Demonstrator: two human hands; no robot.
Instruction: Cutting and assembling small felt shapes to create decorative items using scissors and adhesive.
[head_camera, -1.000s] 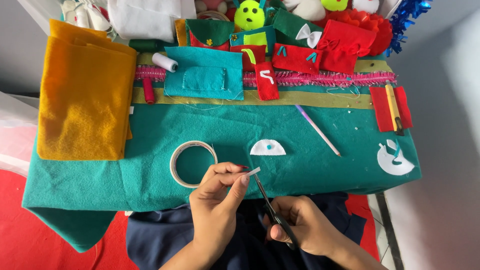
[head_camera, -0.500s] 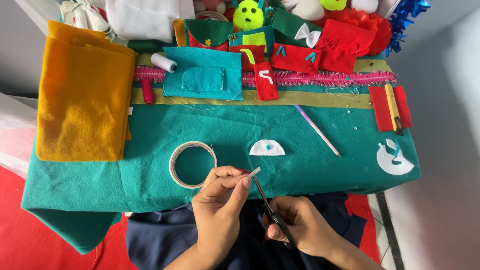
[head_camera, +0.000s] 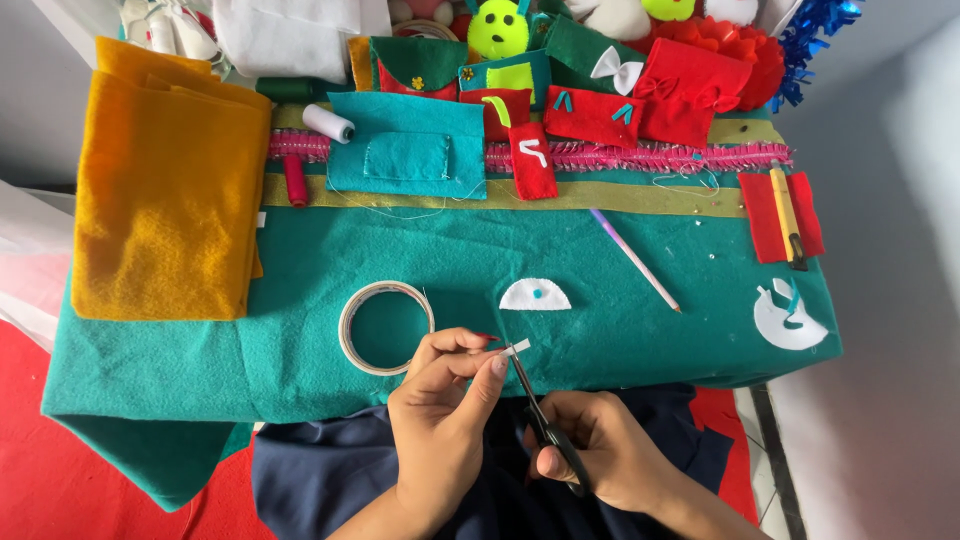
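Left hand (head_camera: 440, 420) fingers pinch small white strip (head_camera: 518, 348); right hand (head_camera: 590, 455) fingers grip black scissors (head_camera: 540, 420), blades at strip, near tape roll (head_camera: 386, 327)

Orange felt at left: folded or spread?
Folded. The orange felt lies in stacked layers on the green cloth, with a lower layer's edges sticking out along its top and right sides.

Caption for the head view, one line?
Left hand pinches a small white strip while right hand works scissors over green felt.
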